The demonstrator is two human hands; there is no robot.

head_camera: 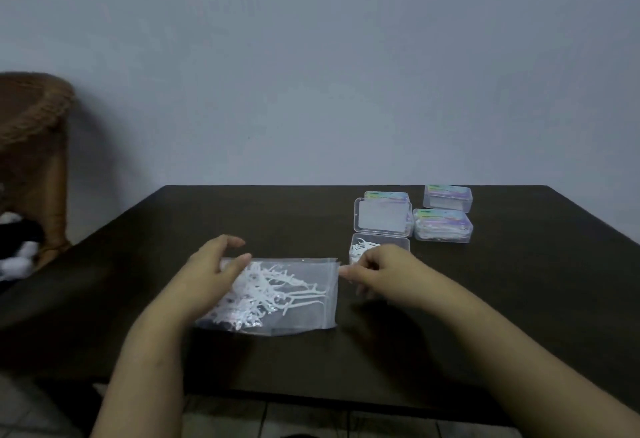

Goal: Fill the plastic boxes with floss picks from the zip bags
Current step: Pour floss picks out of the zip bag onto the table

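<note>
I see the zip bag of floss picks lying flat on the dark tabletop at lower centre. My left hand rests on the bag's left end, fingers loosely bent. My right hand pinches the bag's upper right corner. Just above that hand sits the open plastic box, partly filled. Three closed boxes cluster at right of centre

Home: wicker chair, dark table.
</note>
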